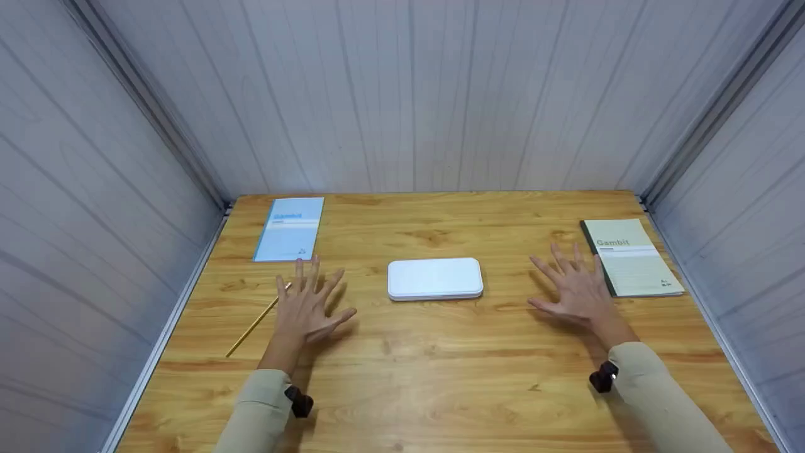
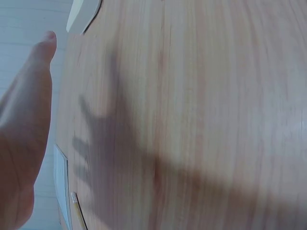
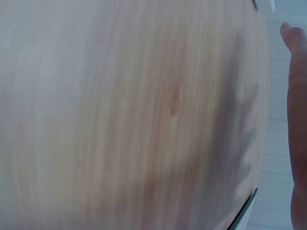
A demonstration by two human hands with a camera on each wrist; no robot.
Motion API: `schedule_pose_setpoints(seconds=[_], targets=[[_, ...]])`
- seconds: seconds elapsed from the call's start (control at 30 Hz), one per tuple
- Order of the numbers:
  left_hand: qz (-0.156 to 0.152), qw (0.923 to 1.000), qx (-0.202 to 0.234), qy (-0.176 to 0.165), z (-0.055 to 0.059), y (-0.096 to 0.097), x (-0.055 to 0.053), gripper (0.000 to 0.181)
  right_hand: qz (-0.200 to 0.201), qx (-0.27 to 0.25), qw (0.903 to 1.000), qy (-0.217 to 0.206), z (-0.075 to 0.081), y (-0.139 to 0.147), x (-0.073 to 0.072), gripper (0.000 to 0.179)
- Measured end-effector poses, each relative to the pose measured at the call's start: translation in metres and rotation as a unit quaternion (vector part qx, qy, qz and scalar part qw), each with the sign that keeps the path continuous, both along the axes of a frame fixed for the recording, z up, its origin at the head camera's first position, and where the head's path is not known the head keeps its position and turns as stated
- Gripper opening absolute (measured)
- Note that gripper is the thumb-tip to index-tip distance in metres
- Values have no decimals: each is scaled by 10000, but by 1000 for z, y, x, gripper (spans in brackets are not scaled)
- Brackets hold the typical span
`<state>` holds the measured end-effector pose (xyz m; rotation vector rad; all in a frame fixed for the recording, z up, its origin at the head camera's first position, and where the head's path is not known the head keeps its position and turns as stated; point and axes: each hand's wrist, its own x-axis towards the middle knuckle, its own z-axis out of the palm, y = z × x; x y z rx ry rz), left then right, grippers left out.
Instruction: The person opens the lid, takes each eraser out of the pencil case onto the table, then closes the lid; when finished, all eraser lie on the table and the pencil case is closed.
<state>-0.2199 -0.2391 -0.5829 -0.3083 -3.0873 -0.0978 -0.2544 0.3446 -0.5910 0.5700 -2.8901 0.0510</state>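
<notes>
Both hands hover over the wooden table with fingers spread and nothing held. My left hand (image 1: 305, 311) overlaps the upper end of a thin yellow pencil (image 1: 258, 321) in the head view, and its fingertips reach toward a blue notebook (image 1: 289, 229). In the left wrist view the hand (image 2: 24, 129) casts a shadow on the wood, with the pencil (image 2: 78, 211) near the lower edge. My right hand (image 1: 577, 292) is beside a cream notebook (image 1: 632, 261) with a dark spine. Midway between the hands lies a white rounded case (image 1: 435, 278), lid closed.
The wooden table (image 1: 402, 377) is boxed in by pale panel walls at the back (image 1: 402, 94), left and right. Metal strips run along the wall corners. Small dark wrist cameras (image 1: 299, 401) sit on both beige sleeves.
</notes>
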Motion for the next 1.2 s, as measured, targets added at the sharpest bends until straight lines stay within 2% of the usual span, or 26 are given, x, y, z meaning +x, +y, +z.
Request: schedule_pose_setpoints(seconds=[0.17,0.3,0.73,0.87,1.0,1.2], targets=[[19,10000,79,-23,1,2,0,96,6,46,10000,36,1,0,0,96],[65,9996,220,-136,4,5,-1,97,-35,103,9998,-161,3,-2,0,97],[-58,9984,417,-384,9,29,-18,99,199,202,9995,-168,6,-31,-10,97],[-123,9970,690,-343,7,36,-25,99,367,186,9989,-220,8,-42,-12,98],[-235,9931,1114,-290,6,43,-30,100,622,82,9980,-99,12,-52,-14,98],[-718,9806,1822,-113,8,53,-37,108,993,-257,9944,-266,19,-72,-20,101]])
